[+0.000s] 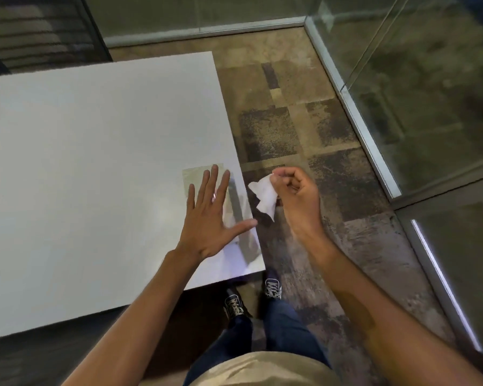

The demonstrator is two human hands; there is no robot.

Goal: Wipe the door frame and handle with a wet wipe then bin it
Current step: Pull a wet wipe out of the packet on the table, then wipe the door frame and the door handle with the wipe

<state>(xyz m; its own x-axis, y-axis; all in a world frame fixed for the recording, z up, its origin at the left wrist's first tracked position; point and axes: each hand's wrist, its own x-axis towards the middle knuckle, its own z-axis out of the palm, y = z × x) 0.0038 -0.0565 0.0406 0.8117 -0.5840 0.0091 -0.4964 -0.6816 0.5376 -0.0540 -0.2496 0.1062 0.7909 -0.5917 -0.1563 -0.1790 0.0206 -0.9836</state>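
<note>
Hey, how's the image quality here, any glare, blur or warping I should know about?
Head view: wide-angle warping bows the table edges; glare streaks the glass wall, with a bright strip low on the right; the left hand and the wipe in the right hand look slightly soft.

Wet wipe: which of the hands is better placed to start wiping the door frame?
Right. The right hand already pinches the wet wipe and is nearer the glass wall's metal frame. The left hand is spread open, empty, over the white table.

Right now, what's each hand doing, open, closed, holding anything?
Left hand: open, fingers spread flat over the wipe packet on the table.
Right hand: closed, pinching the wet wipe.
</note>
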